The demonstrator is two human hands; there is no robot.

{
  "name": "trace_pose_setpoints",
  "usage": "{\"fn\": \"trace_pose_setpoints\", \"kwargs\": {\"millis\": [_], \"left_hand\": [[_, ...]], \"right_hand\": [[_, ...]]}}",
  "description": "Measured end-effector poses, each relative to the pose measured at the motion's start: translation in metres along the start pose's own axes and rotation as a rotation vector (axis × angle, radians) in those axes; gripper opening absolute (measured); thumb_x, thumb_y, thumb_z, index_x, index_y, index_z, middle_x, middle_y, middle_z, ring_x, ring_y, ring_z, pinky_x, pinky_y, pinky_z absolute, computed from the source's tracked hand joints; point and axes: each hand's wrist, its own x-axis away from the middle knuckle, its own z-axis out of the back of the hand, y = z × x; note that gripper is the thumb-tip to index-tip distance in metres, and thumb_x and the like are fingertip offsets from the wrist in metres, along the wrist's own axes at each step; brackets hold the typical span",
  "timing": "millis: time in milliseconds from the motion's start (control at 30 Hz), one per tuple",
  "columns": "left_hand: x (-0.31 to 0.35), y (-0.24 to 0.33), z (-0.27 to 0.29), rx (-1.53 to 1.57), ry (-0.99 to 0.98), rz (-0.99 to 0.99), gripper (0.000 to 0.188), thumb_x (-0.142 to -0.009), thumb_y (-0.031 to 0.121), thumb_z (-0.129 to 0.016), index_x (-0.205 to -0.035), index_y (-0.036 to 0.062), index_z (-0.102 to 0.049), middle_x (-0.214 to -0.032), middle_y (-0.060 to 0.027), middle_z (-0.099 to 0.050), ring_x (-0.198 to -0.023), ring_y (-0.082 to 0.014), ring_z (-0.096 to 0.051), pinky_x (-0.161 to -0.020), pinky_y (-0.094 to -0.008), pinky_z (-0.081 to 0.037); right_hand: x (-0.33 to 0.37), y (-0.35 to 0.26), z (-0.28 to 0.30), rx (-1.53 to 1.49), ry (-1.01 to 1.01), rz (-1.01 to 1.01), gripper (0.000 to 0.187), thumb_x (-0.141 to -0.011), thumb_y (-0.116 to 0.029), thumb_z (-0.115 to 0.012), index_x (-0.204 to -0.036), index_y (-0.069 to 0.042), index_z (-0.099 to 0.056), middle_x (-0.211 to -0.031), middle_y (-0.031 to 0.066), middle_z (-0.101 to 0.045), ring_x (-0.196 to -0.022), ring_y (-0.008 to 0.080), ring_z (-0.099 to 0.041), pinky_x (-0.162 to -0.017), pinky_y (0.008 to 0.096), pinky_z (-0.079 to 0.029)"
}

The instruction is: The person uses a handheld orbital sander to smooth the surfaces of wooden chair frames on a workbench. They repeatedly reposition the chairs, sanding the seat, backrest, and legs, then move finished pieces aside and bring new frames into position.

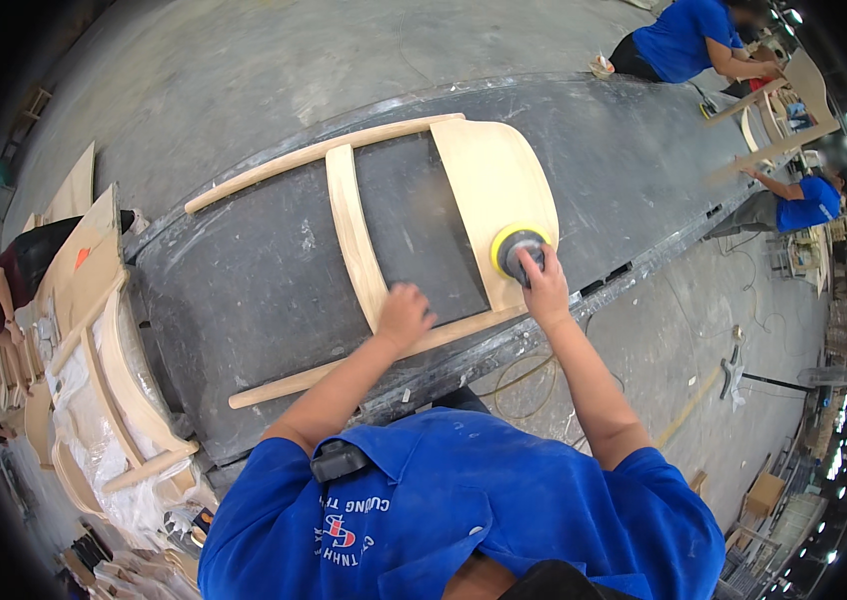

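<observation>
A pale wooden chair back frame lies flat on a dark worktable, with two long posts, a curved slat and a broad curved top panel. My right hand is closed over a round orbital sander with a yellow rim. The sander rests on the near part of the broad panel, close to its outer edge. My left hand is at the near post, beside the slat's near end. Its fingers look bent but are blurred, so their grip is unclear.
The dark worktable extends to the far right, where two people in blue handle another wooden chair frame. At left, wrapped chair frames are stacked near another person. A hose hangs by the table's near edge.
</observation>
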Motion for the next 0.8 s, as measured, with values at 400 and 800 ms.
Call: {"fn": "trace_pose_setpoints", "kwargs": {"millis": [400, 800], "left_hand": [[-0.062, -0.063, -0.006, -0.302, 0.328, 0.803, 0.07, -0.088, 0.031, -0.06, -0.149, 0.015, -0.03, -0.152, -0.0261, -0.022, -0.14, -0.0447, -0.023, -0.113, -0.0543, -0.024], [-0.067, -0.053, -0.01, -0.352, 0.395, 0.77, 0.063, -0.089, 0.025, -0.058, -0.147, 0.0146, -0.034, -0.147, -0.0271, -0.03, -0.131, -0.0446, -0.035, -0.108, -0.0502, -0.033]], "right_hand": [[-0.231, 0.02, 0.027, 0.129, -0.487, -0.111, 0.069, -0.074, -0.005, -0.073, -0.134, -0.027, -0.047, -0.126, 0.0185, -0.047, -0.109, 0.0415, -0.059, -0.088, 0.0464, -0.053], [-0.402, 0.049, -0.057, 0.171, -0.918, -0.024, 0.082, -0.067, -0.011, -0.077, -0.141, -0.025, -0.043, -0.127, 0.0199, -0.057, -0.105, 0.038, -0.062, -0.084, 0.0447, -0.055]]}}
